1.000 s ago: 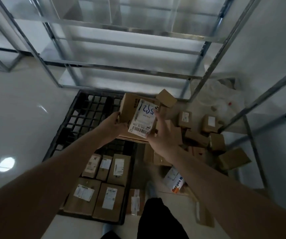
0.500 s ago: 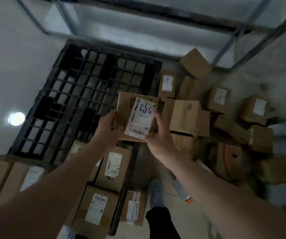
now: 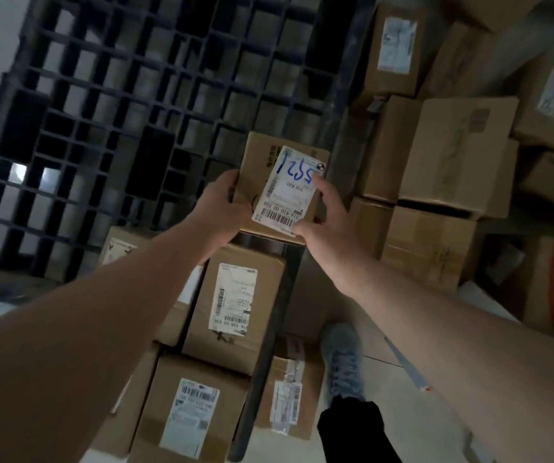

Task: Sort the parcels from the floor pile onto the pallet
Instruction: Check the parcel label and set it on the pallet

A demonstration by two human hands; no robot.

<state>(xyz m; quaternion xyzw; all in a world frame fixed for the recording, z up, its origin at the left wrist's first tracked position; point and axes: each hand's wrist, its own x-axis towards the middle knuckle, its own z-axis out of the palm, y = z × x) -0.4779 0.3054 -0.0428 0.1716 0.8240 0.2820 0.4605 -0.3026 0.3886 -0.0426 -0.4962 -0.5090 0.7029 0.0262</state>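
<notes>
- While both arms reach fwd, the nearest thing is the person's grey shoe [image 3: 342, 365] on the floor, just right of the pallet's near edge [image 3: 268, 329].
- Beside it on the pallet, approx. four labelled parcels already sit at the near right corner: the front box [image 3: 188, 412], the box behind it [image 3: 235, 305], and others partly hidden under the left arm. One small taped parcel [image 3: 289, 399] sits just outside the edge, by the shoe.
- Mid-frame, the held parcel [image 3: 282, 188], w/ a white label marked in blue pen, hangs over the pallet's right side, just beyond the placed row. Left hand [image 3: 222, 208] is clamped on its left side; right hand [image 3: 325, 222] is clamped on the near right corner, fingers [image 3: 319, 185] on the label.
- Farther out, most of the black pallet grid [image 3: 118, 111] is bare.
- To the right, the floor pile [image 3: 452, 155] holds many boxes, stacked and tilted.
- Judgement: early stage. A few parcels are done, one is in hand and not yet set down, and most of the pile is left.
</notes>
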